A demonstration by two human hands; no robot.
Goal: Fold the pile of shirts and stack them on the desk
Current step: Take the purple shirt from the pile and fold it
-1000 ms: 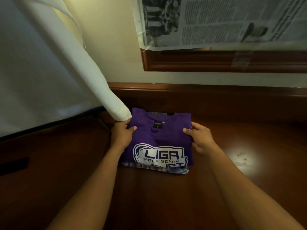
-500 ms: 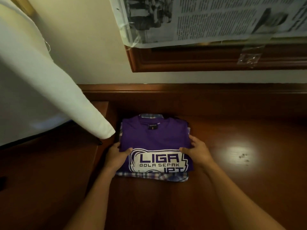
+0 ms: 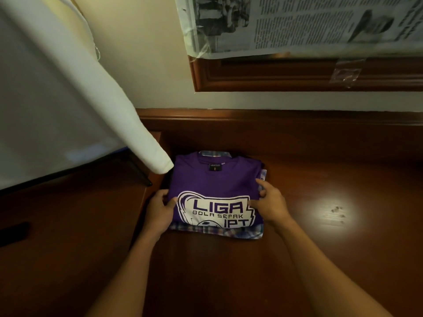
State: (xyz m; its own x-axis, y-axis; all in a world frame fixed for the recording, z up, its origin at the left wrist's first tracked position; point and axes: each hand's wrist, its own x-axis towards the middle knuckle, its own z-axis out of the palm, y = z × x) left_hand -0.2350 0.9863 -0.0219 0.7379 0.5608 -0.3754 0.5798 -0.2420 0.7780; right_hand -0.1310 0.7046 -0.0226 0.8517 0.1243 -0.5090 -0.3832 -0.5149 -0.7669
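Observation:
A folded purple shirt (image 3: 215,179) with a white "LIGA BOLA SEPAK" print lies on top of a folded plaid shirt (image 3: 219,232), both stacked on the dark wooden desk (image 3: 229,271) near the back wall. My left hand (image 3: 160,209) holds the purple shirt's left edge, thumb on top and fingers tucked under the side. My right hand (image 3: 270,202) holds the right edge, thumb on the print and fingers curled at the side of the stack.
A white cloth (image 3: 80,99) hangs from the upper left, its tip just left of the stack. A newspaper (image 3: 297,24) covers a wooden frame (image 3: 274,76) on the wall. A lower wooden surface (image 3: 68,225) lies to the left.
Both hands slid from the shirt's upper corners toward me to its lower sides. The stack sits the same on the desk; the camera view shifted.

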